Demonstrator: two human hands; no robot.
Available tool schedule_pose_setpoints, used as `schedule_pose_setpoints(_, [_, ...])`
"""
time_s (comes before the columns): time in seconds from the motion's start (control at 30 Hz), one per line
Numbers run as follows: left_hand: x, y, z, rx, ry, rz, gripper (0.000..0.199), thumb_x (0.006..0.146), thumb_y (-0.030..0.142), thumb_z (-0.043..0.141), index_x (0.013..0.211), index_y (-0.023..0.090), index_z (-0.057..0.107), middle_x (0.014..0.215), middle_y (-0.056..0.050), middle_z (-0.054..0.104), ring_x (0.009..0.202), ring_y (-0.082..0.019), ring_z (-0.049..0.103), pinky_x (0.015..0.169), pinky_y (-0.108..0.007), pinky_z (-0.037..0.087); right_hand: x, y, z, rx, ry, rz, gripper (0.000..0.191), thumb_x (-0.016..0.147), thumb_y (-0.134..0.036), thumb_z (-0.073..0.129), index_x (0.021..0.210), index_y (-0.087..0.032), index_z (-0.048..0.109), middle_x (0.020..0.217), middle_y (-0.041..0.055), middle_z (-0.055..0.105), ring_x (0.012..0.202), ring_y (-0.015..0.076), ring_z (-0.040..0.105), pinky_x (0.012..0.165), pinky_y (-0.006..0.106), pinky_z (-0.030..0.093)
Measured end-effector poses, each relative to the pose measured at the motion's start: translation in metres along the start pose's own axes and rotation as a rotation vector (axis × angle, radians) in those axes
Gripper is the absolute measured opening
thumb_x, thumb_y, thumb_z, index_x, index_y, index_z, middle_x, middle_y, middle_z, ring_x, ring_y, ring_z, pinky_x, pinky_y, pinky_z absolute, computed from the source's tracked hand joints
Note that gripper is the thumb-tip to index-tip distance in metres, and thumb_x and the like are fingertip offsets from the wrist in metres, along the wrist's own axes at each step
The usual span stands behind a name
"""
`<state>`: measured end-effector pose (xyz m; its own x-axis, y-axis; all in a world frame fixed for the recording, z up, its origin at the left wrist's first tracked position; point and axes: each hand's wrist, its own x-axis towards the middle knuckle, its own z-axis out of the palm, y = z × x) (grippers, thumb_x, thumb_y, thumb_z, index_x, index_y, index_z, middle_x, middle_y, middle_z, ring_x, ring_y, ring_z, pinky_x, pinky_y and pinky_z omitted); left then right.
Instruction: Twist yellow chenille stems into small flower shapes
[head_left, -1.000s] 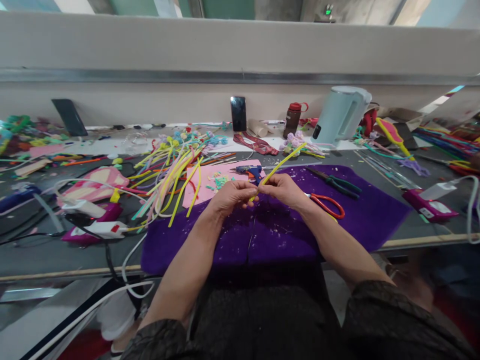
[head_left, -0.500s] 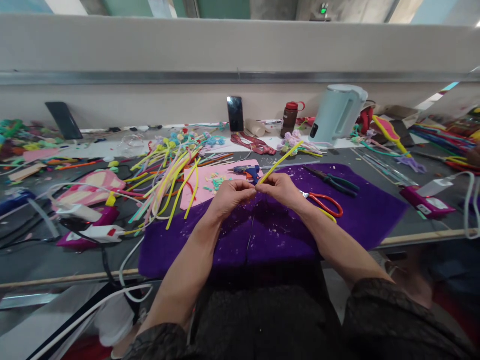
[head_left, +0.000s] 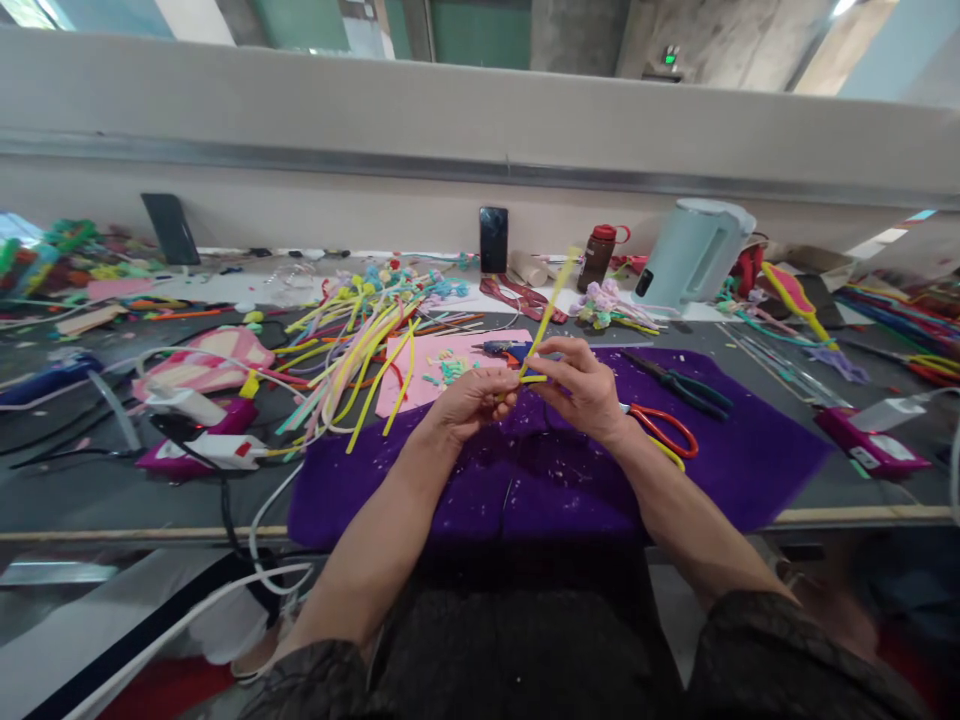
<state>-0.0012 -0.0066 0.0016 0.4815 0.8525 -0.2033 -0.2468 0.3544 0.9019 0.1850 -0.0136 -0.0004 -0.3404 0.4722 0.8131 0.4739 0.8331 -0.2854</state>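
A yellow pipe cleaner (head_left: 550, 310) slants up and away from between my hands, with a short bent end near the fingertips. My left hand (head_left: 480, 402) pinches its lower part. The fingers of my right hand (head_left: 577, 385) are closed round the bent end, close to the left fingertips. Below them lies a purple cloth (head_left: 555, 480) dotted with small scraps. Just behind the hands, a blue glue gun (head_left: 506, 349) rests by a pink sheet (head_left: 394, 388) holding small green and yellow pieces.
Red-handled scissors (head_left: 664, 428) and dark pliers (head_left: 682, 385) lie on the right of the cloth. Pipe cleaners (head_left: 367, 345) pile up at the left. Behind stand a phone (head_left: 493, 240), a bottle (head_left: 598, 258) and a kettle (head_left: 694, 255). Power strips (head_left: 870, 440) sit at the sides.
The bent end of the yellow pipe cleaner now shows between my hands. My right fingers have lifted and spread somewhat from their earlier pinch. The whole view has shifted slightly.
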Motion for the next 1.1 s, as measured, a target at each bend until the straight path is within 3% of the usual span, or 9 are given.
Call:
schedule_pose_setpoints(0.2, [-0.001, -0.004, -0.001, 0.092, -0.058, 0.035, 0.021, 0.059, 0.026, 0.069, 0.063, 0.013, 0.053, 0.051, 0.002, 0.053, 0.038, -0.003, 0.043, 0.039, -0.015, 0.031, 0.000, -0.004, -0.004, -0.036, -0.115, -0.042, 0.020, 0.082, -0.024, 0.051, 0.095, -0.026, 0.065, 0.114, 0.0055, 0.054, 0.086, 0.0126, 0.056, 0.074, 0.025, 0.047])
schedule_pose_setpoints(0.33, [0.000, -0.006, 0.000, 0.144, -0.058, 0.041, 0.023, 0.059, 0.029, 0.069, 0.063, 0.013, 0.053, 0.051, 0.003, 0.054, 0.039, -0.003, 0.043, 0.040, -0.015, 0.031, 0.000, -0.004, -0.005, -0.025, -0.201, -0.030, 0.021, 0.084, -0.025, 0.046, 0.096, -0.024, 0.063, 0.107, 0.0054, 0.059, 0.095, 0.0146, 0.056, 0.080, 0.026, 0.045])
schedule_pose_setpoints(0.67, [0.004, -0.008, 0.006, 0.225, 0.024, 0.141, 0.024, 0.062, 0.032, 0.068, 0.068, 0.014, 0.053, 0.054, 0.003, 0.055, 0.043, -0.005, 0.046, 0.044, -0.016, 0.033, 0.002, -0.009, -0.002, 0.020, -0.204, 0.128, 0.016, 0.084, -0.022, 0.043, 0.087, -0.019, 0.059, 0.086, 0.0038, 0.060, 0.078, 0.0116, 0.055, 0.068, 0.021, 0.040])
schedule_pose_setpoints(0.77, [0.003, -0.009, 0.010, 0.391, 0.097, 0.308, 0.020, 0.066, 0.033, 0.065, 0.070, 0.015, 0.056, 0.057, 0.003, 0.054, 0.048, -0.006, 0.046, 0.049, -0.019, 0.035, 0.005, -0.010, -0.002, 0.007, -0.187, 0.214, 0.013, 0.082, -0.023, 0.046, 0.080, -0.018, 0.058, 0.077, 0.0023, 0.058, 0.071, 0.0112, 0.053, 0.064, 0.021, 0.037])
schedule_pose_setpoints(0.9, [0.000, -0.011, 0.016, 0.767, 0.284, 0.579, 0.015, 0.070, 0.033, 0.061, 0.074, 0.019, 0.061, 0.069, -0.001, 0.059, 0.064, -0.012, 0.052, 0.062, -0.023, 0.039, 0.009, -0.008, -0.003, 0.020, -0.181, 0.353, 0.014, 0.079, -0.026, 0.050, 0.074, -0.017, 0.059, 0.067, -0.0002, 0.057, 0.062, 0.0101, 0.050, 0.058, 0.020, 0.034])
schedule_pose_setpoints(1.0, [-0.003, -0.013, 0.018, 1.043, 0.394, 0.671, 0.013, 0.071, 0.033, 0.059, 0.077, 0.023, 0.064, 0.078, -0.004, 0.062, 0.079, -0.017, 0.054, 0.071, -0.025, 0.038, 0.010, -0.006, -0.002, 0.064, -0.191, 0.416, 0.016, 0.079, -0.026, 0.051, 0.069, -0.016, 0.059, 0.062, -0.0010, 0.056, 0.058, 0.0092, 0.049, 0.055, 0.020, 0.032])
schedule_pose_setpoints(1.1, [-0.003, -0.015, 0.018, 1.179, 0.438, 0.715, 0.013, 0.072, 0.032, 0.058, 0.079, 0.024, 0.065, 0.081, -0.005, 0.063, 0.084, -0.019, 0.054, 0.077, -0.025, 0.036, 0.009, -0.004, -0.001, 0.060, -0.191, 0.429, 0.016, 0.078, -0.025, 0.050, 0.068, -0.016, 0.059, 0.061, -0.0012, 0.055, 0.057, 0.0089, 0.048, 0.054, 0.020, 0.031])
